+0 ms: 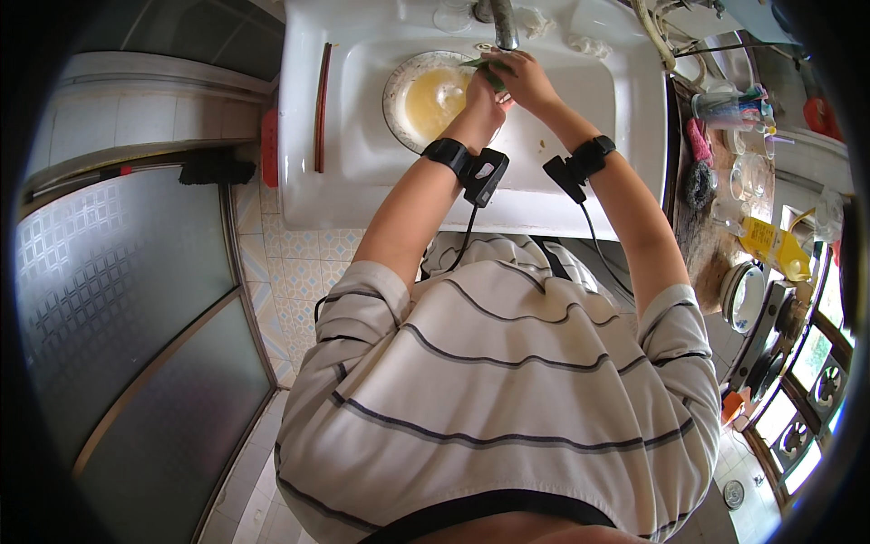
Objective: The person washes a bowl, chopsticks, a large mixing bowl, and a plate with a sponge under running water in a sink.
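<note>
Under the metal faucet point(504, 24), my left hand point(484, 102) and my right hand point(533, 80) meet around a thin green pad point(494, 80). Fingers cover much of it, so whether it is a scouring pad or a cloth stays unclear. Both hands are over the white ceramic sink point(367, 160). Below and left of them, a bowl with a patterned rim point(394, 102) holds cloudy yellowish liquid point(425, 102). My left forearm and hand hide the bowl's right side. No clear stream of water shows at the spout.
Reddish-brown chopsticks point(322, 109) lie on the sink's left ledge. A clear glass point(453, 15) and crumpled white scraps point(590, 46) sit at the back. To the right, a wooden counter point(697, 251) carries cups, a yellow packet point(775, 246) and stacked bowls point(744, 297). A frosted door point(136, 272) stands left.
</note>
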